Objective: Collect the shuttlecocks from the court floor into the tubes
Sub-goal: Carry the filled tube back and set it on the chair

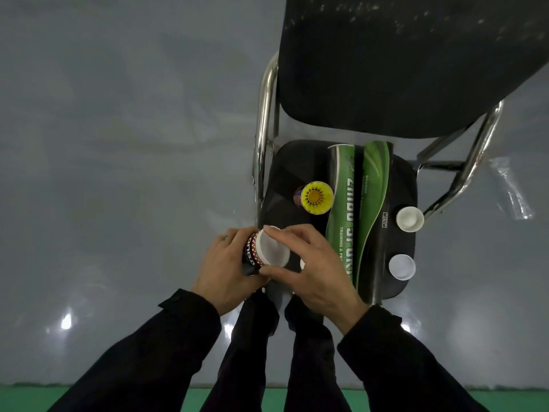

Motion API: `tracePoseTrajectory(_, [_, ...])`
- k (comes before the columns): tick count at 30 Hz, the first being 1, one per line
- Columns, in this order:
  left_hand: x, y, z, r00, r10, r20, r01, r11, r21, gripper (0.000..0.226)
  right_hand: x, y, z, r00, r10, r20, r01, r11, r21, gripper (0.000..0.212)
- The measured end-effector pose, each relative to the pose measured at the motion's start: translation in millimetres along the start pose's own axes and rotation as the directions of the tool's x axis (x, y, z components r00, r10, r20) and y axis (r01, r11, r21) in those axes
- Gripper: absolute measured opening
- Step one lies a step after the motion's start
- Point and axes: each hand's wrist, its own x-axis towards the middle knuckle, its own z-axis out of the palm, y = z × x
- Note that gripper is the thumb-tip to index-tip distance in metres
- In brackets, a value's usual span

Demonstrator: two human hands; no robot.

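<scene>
Grey glossy floor (118,144) spreads around a black chair (401,69) with chrome legs, and a green strip of court runs along the bottom edge. On the chair seat (285,179) two green tubes (356,215) lie side by side, touching. Just left of them stands another tube with a yellow shuttlecock (316,197) showing in its open mouth. Two white caps (410,219) rest near the seat's right edge, beside the green tubes, one nearer the person than the other. At the seat's front left corner, the left hand (225,269) is wrapped around a dark tube (252,254) with red and white print. The right hand (315,263) pinches a white lid (271,248) at the top end of that tube, thumb below and fingers above. Dark sleeves and trouser legs fill the lower frame.
</scene>
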Motion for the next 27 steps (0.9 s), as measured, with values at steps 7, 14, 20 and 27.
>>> tracePoseTrajectory(7, [9.0,15.7,-1.5,0.999,0.014,0.032,-0.011,0.995,-0.100,0.078,-11.6,-1.0,22.7,0.989,-0.144,-0.033,0.130,0.957,-0.260,0.078])
tracePoseTrajectory(14, [10.9,26.8,6.0,0.993,0.025,0.114,-0.042,0.988,0.146,0.061,-22.4,4.3,33.5,0.993,0.035,-0.111,-0.039,0.999,-0.031,0.070])
tracePoseTrajectory(20, [9.6,40.4,21.0,0.994,-0.011,0.109,0.006,0.999,0.048,0.050,-21.6,9.1,31.2,0.939,0.095,-0.329,-0.010,0.968,0.251,0.045])
tracePoseTrajectory(27, [15.7,38.8,10.7,0.992,0.066,0.104,-0.069,0.997,0.032,0.046,-17.2,10.9,35.2,0.934,0.090,-0.346,0.031,0.944,0.329,0.043])
